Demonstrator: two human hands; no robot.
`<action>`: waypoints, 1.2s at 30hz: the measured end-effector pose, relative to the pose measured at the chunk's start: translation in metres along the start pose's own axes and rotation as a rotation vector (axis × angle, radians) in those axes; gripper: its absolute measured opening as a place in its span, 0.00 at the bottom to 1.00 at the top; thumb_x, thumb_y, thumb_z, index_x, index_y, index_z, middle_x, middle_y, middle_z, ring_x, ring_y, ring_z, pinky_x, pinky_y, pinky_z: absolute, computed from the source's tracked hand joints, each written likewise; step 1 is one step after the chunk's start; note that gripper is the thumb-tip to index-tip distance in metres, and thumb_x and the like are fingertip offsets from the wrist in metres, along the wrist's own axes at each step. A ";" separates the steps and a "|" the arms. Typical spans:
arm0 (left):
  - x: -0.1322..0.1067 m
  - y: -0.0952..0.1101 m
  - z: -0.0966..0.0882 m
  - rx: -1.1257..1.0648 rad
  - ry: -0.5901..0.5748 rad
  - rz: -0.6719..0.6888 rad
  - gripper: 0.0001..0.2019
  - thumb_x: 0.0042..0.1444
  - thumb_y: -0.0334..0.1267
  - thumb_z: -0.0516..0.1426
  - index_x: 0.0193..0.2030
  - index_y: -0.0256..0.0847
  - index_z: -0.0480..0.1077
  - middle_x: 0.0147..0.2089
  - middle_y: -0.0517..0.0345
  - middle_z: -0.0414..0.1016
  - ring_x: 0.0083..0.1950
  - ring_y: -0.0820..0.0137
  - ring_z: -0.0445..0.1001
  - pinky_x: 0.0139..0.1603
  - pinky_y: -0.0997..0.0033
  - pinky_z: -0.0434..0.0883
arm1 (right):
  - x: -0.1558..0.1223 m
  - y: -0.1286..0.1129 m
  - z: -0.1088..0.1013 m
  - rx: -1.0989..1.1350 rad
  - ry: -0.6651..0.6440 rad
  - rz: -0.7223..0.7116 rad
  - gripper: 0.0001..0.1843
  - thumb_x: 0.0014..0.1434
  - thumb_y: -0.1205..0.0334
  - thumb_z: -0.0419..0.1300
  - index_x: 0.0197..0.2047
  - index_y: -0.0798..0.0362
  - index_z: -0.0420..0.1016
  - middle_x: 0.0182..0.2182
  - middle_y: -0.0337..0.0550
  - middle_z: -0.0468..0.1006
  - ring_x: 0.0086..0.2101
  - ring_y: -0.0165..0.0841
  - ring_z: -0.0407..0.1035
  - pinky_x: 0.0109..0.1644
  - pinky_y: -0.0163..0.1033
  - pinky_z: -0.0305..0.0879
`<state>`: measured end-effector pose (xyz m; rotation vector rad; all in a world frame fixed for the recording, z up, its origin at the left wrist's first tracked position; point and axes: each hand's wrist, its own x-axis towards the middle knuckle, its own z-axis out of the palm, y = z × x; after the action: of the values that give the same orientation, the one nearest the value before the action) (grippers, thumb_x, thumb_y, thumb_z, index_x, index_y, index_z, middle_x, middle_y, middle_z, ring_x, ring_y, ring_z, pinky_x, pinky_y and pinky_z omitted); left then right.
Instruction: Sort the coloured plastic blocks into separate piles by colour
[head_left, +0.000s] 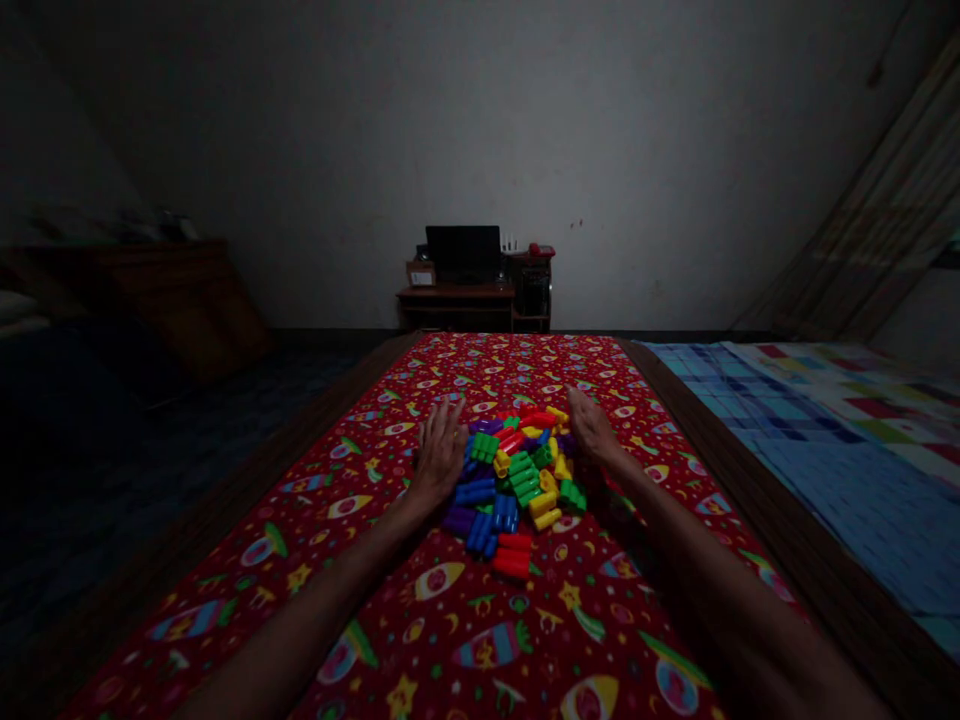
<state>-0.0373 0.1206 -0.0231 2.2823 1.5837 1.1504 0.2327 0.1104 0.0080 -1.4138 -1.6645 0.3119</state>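
A heap of plastic building blocks lies on the red patterned cloth [487, 640] between my two hands. Green blocks [523, 478] sit in the middle, with yellow blocks [543, 505] to their right. Blue blocks [505, 514] and purple blocks [459, 520] gather at the left and front, and a red block [513, 556] lies closest to me. My left hand [441, 450] rests at the heap's left edge, fingers outstretched and holding nothing. On the opposite edge, my right hand [592, 428] is held edge-on with fingers extended; part of its palm side is hidden.
Beyond the cloth's far end stands a small desk [457, 293] with a dark monitor [463, 252]. A wooden cabinet [176, 310] is at the left. Along the right lies a blue checked sheet [757, 430], near a curtain [862, 240].
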 end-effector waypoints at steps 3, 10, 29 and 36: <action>0.018 -0.018 0.008 -0.080 -0.102 -0.106 0.25 0.67 0.47 0.37 0.65 0.43 0.59 0.66 0.49 0.63 0.70 0.61 0.56 0.70 0.47 0.50 | 0.019 0.011 0.001 0.005 -0.121 0.024 0.35 0.64 0.37 0.35 0.40 0.51 0.75 0.36 0.46 0.78 0.41 0.39 0.70 0.48 0.43 0.65; 0.008 -0.011 0.007 -0.287 -0.280 0.027 0.29 0.66 0.48 0.33 0.60 0.39 0.67 0.58 0.50 0.73 0.63 0.65 0.66 0.67 0.59 0.61 | 0.004 0.022 0.014 0.116 -0.272 0.047 0.24 0.59 0.44 0.52 0.43 0.52 0.79 0.38 0.45 0.81 0.40 0.41 0.74 0.44 0.43 0.68; 0.009 -0.010 0.001 -0.334 -0.259 -0.040 0.31 0.63 0.52 0.36 0.53 0.36 0.71 0.57 0.47 0.73 0.60 0.61 0.69 0.64 0.57 0.63 | 0.001 0.107 -0.074 -0.166 0.232 0.419 0.27 0.53 0.56 0.54 0.53 0.61 0.74 0.36 0.52 0.80 0.36 0.41 0.74 0.41 0.43 0.69; 0.009 -0.011 0.002 -0.325 -0.252 -0.045 0.31 0.63 0.53 0.35 0.54 0.36 0.70 0.57 0.46 0.73 0.59 0.61 0.70 0.63 0.58 0.64 | -0.004 0.102 -0.075 -0.606 0.362 0.348 0.26 0.59 0.60 0.51 0.59 0.61 0.69 0.56 0.67 0.70 0.56 0.53 0.64 0.55 0.58 0.61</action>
<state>-0.0432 0.1340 -0.0253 2.0733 1.2478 0.9793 0.3558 0.1128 -0.0212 -2.0713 -1.2535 -0.2775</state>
